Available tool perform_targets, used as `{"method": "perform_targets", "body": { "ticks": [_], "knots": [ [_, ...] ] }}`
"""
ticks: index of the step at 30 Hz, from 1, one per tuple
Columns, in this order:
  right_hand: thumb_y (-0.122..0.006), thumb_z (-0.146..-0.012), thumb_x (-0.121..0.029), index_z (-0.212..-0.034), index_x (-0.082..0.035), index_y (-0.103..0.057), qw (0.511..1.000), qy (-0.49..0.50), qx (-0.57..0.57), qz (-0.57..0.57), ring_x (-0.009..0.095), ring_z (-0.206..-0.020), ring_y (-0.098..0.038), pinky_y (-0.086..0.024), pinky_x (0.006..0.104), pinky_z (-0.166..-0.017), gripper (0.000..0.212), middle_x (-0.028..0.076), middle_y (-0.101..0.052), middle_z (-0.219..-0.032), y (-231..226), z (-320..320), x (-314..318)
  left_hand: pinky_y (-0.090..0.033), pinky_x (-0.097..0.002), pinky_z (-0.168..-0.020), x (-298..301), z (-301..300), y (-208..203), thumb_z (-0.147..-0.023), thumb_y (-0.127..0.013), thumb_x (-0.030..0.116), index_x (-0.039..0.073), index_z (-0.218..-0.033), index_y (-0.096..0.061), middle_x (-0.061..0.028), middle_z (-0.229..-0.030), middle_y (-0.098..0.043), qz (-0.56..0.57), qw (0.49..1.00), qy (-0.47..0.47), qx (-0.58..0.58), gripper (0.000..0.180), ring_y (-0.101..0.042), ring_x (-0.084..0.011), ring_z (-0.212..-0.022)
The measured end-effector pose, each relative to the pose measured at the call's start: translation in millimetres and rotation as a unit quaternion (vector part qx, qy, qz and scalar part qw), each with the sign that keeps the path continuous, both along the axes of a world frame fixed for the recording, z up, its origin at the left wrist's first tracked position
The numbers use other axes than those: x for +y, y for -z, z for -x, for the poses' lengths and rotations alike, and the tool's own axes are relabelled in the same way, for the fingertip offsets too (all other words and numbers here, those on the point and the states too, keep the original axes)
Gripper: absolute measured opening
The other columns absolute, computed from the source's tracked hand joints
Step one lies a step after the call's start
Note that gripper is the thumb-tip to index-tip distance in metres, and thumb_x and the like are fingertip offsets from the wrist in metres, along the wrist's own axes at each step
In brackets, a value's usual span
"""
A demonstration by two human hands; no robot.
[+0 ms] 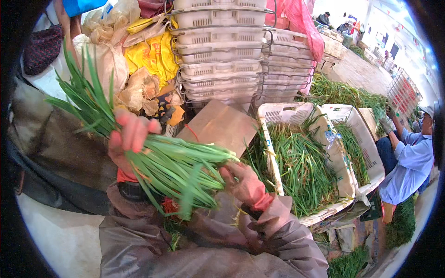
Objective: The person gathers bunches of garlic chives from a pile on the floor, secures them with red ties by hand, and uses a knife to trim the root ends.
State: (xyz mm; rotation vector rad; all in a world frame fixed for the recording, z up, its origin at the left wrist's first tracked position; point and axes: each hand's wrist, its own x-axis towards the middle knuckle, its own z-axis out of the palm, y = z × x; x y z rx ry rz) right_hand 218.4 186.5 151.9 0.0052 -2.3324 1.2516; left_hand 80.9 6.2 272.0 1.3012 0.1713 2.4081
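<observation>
A thick bunch of green garlic chives [181, 162] lies slantwise across my lap, held up in the air. My left hand [132, 139] is wrapped round it near the leafy end, and the loose leaf tips fan out to the upper left. At the opposite end, beside the paler stalk ends, my right hand [243, 183] has its fingers bent in against the bunch. What its fingertips grip is partly hidden. Some leaves droop below the bunch, near red strands [170, 207] by my left sleeve. A flat brown board [222, 127] lies just beyond my hands.
To the right stands a white crate [274, 162] of loose chives, with a second crate [373, 157] beside it. Stacked white crates [220, 60] rise ahead. Plastic bags [150, 55] crowd the far left. A person in a blue shirt [408, 160] holds a crate at right.
</observation>
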Motion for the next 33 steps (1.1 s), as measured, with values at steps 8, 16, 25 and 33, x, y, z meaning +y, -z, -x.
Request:
{"method": "perform_targets", "body": {
  "ticks": [8, 16, 25, 33],
  "knots": [
    [-0.059, -0.083, -0.007, -0.121, 0.0, -0.044, 0.993, 0.03, -0.041, -0.108, 0.033, -0.101, -0.053, -0.046, 0.0363, -0.086, 0.042, 0.019, -0.054, -0.114, 2.0, 16.2, 7.3, -0.034, -0.0443, -0.102, 29.0, -14.8, 4.9, -0.081, -0.065, 0.016, 0.01, -0.082, -0.053, 0.0037, -0.06, -0.047, 0.087, 0.994, 0.006, 0.064, 0.014, -0.049, -0.0138, -0.065],
    [-0.06, -0.086, -0.003, -0.122, 0.001, -0.047, 0.781, -0.206, -0.175, 0.563, 0.016, -0.101, -0.055, -0.046, 0.0278, -0.087, 0.038, 0.009, -0.058, -0.111, -4.8, 3.7, 1.0, -0.033, -0.0446, -0.103, 36.3, -10.4, 11.7, -0.08, -0.067, 0.023, 0.009, -0.083, -0.053, 0.0019, -0.064, -0.048, 0.114, 0.99, -0.001, 0.088, 0.02, -0.05, -0.0173, -0.076],
    [-0.055, -0.092, -0.027, -0.129, -0.002, -0.043, 0.818, -0.247, -0.26, 0.45, 0.014, -0.093, -0.056, -0.047, 0.0275, -0.079, 0.047, 0.005, -0.059, -0.106, 57.8, -41.5, 20.7, -0.047, -0.0307, -0.082, 26.7, 0.6, -13.2, -0.089, -0.057, 0.028, 0.002, -0.109, -0.053, 0.0014, -0.083, -0.054, 0.329, 0.894, -0.281, -0.118, 0.033, -0.056, -0.0138, -0.083],
    [-0.049, -0.094, -0.025, -0.111, -0.003, -0.057, 0.845, -0.202, -0.305, 0.39, 0.006, -0.073, -0.05, -0.042, 0.0217, -0.065, 0.028, -0.002, -0.058, -0.087, 105.8, -52.4, 18.9, -0.046, -0.0276, -0.073, 26.5, 29.5, -24.5, -0.088, -0.059, 0.028, -0.003, -0.109, -0.053, 0.0024, -0.077, -0.052, 0.343, 0.862, -0.356, -0.115, 0.037, -0.051, -0.0094, -0.071]
  ]
}}
